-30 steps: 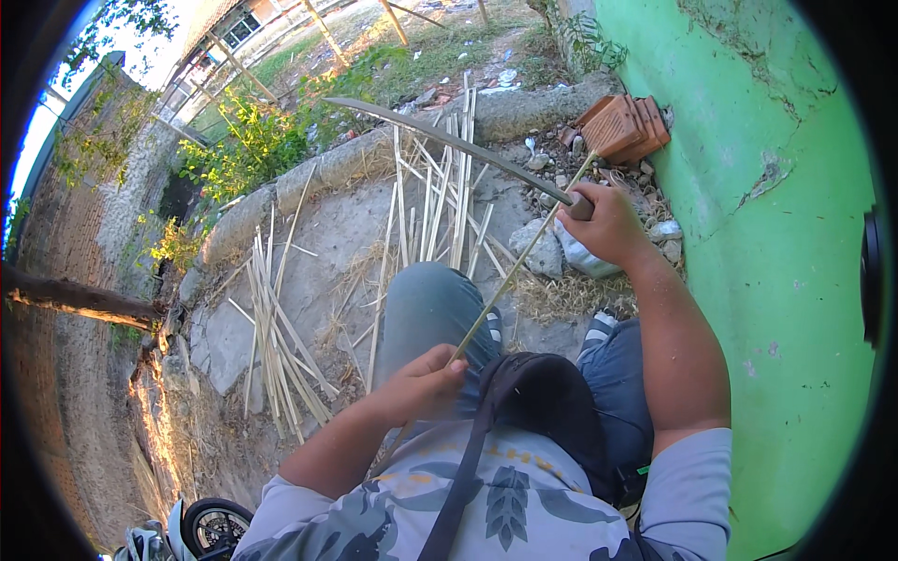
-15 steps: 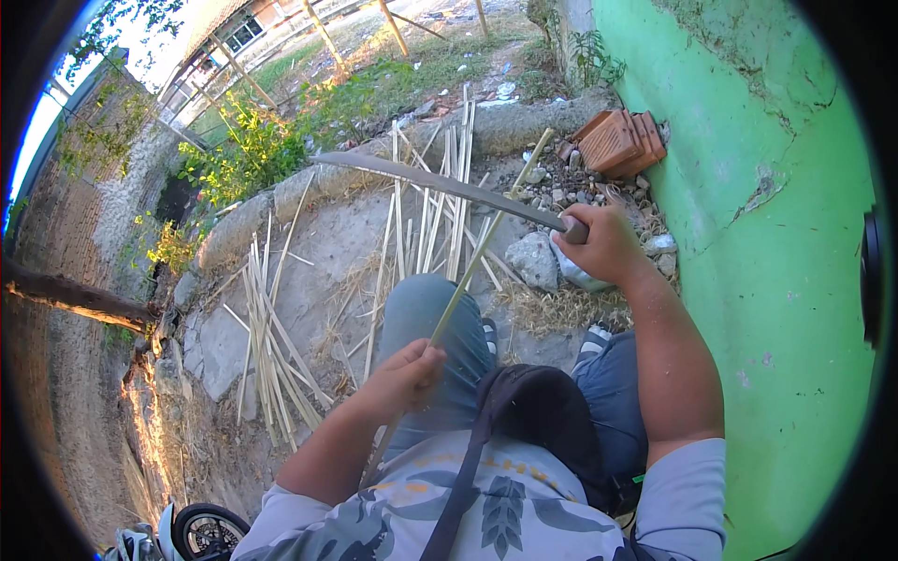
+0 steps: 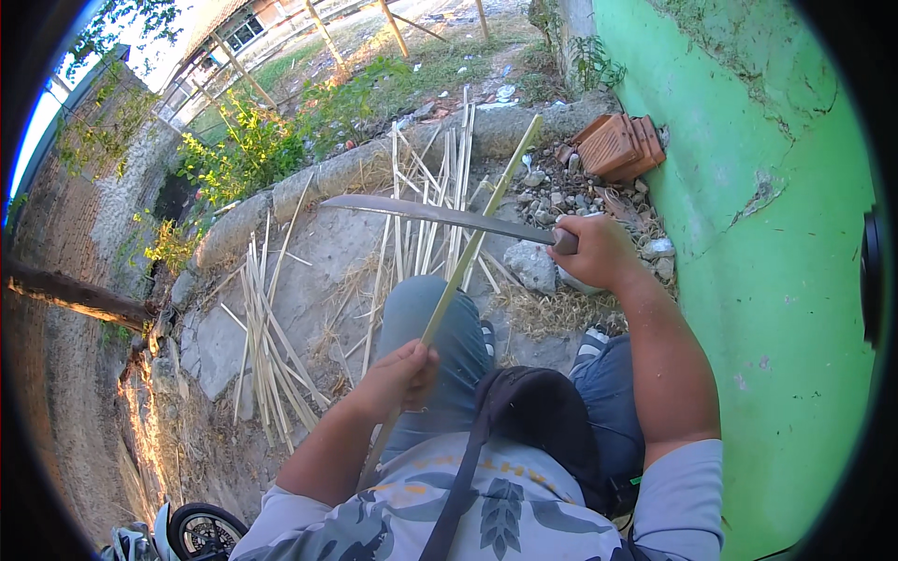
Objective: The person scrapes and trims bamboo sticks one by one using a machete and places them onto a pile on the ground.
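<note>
Head view. Landmark: the bent knee (image 3: 416, 304). Left hand (image 3: 397, 379), at its near left, is clamped round 1 long pale strip (image 3: 510, 169), which slants across the knee, far end beyond it. This low grip appears to leave the upper length free. Right hand (image 3: 599, 251), beyond the knee to its right, is closed on the handle (image 3: 563, 241) of a long knife (image 3: 421, 213), seemingly to stay clear of the blade. Blade crosses the strip beyond the knee; contact: cannot tell. 2 loose strip groups, probably set within reach: left group (image 3: 269, 346) left of the knee, far group (image 3: 464, 159) beyond it.
</note>
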{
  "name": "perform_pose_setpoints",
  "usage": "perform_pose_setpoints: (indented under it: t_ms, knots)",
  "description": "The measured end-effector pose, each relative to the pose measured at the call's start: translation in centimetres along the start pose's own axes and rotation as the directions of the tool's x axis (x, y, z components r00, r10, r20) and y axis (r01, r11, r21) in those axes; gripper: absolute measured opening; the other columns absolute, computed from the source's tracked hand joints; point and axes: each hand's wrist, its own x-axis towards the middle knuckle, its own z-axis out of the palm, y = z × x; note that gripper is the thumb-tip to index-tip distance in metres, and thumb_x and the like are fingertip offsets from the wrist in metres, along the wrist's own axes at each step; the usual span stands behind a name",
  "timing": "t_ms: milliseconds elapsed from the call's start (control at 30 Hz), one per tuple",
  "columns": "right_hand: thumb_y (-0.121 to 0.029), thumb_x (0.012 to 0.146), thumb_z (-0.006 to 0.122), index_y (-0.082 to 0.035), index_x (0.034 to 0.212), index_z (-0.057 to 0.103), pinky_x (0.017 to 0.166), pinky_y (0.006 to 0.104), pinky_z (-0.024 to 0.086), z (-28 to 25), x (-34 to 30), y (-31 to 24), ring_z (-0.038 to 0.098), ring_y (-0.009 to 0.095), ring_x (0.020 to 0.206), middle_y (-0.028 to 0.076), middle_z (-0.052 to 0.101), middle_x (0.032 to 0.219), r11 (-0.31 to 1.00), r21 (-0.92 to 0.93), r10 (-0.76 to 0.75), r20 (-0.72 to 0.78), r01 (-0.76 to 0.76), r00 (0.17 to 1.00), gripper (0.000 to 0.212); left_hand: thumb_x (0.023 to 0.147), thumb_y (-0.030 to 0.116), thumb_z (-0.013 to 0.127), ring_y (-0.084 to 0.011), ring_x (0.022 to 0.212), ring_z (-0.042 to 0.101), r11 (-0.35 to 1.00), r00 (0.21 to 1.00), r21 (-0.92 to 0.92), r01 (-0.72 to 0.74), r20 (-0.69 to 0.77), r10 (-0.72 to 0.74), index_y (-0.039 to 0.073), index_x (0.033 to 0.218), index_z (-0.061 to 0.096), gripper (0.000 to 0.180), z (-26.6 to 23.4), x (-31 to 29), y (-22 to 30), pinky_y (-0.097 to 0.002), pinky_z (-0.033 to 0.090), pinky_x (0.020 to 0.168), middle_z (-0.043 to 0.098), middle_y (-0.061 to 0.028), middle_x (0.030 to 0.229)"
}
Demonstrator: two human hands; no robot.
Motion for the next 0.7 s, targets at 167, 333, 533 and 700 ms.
perform_pose_setpoints:
  t_ms: [167, 333, 533, 700]
  knots:
    - [-0.033, 0.078, 0.077, -0.011, 0.086, 0.069, 0.069, 0.0486, 0.053, 0.22, 0.09, 0.41, 0.068, 0.039, 0.077, 0.015, 0.070, 0.078, 1.000, 0.007, 0.007, -0.002, -0.007, 1.000, 0.025, 0.107, 0.042, 0.045, -0.0072, 0.054, 0.031, 1.000, 0.999, 0.014, -0.028, 0.029, 0.027, 0.014, 0.107, 0.052, 0.029, -0.12, 0.00, -0.22, -0.0228, 0.029, 0.046, 0.036, 0.0035, 0.074]
    - [-0.035, 0.078, 0.078, -0.011, 0.086, 0.071, 0.069, 0.0485, 0.053, 0.14, 0.12, 0.39, 0.068, 0.038, 0.077, 0.015, 0.070, 0.078, 1.000, 0.008, 0.023, -0.039, -0.022, 0.999, 0.026, 0.108, 0.040, 0.043, -0.0078, 0.054, 0.033, 0.999, 1.000, 0.043, -0.024, 0.015, 0.024, 0.011, 0.110, 0.053, 0.031, -0.18, -0.02, -0.17, -0.0235, 0.031, 0.046, 0.036, 0.0028, 0.073]
    - [-0.036, 0.078, 0.079, -0.012, 0.090, 0.072, 0.070, 0.0484, 0.053, 0.31, 0.17, 0.81, 0.069, 0.038, 0.079, 0.015, 0.071, 0.080, 0.999, -0.033, 0.041, -0.027, -0.042, 0.999, 0.028, 0.108, 0.039, 0.042, -0.0079, 0.053, 0.034, 0.998, 1.000, 0.069, -0.011, 0.017, 0.010, 0.009, 0.114, 0.054, 0.033, -0.06, 0.04, -0.23, -0.0239, 0.031, 0.045, 0.036, 0.0030, 0.073]
    - [-0.037, 0.078, 0.079, -0.012, 0.090, 0.071, 0.070, 0.0487, 0.053, 0.19, 0.11, 0.55, 0.069, 0.038, 0.079, 0.015, 0.071, 0.081, 0.997, -0.052, 0.050, -0.022, -0.051, 0.998, 0.029, 0.110, 0.039, 0.038, -0.0066, 0.057, 0.029, 0.995, 0.999, 0.096, 0.017, 0.046, -0.022, 0.014, 0.117, 0.054, 0.031, 0.07, -0.41, -0.19, -0.0228, 0.027, 0.049, 0.035, 0.0059, 0.074]
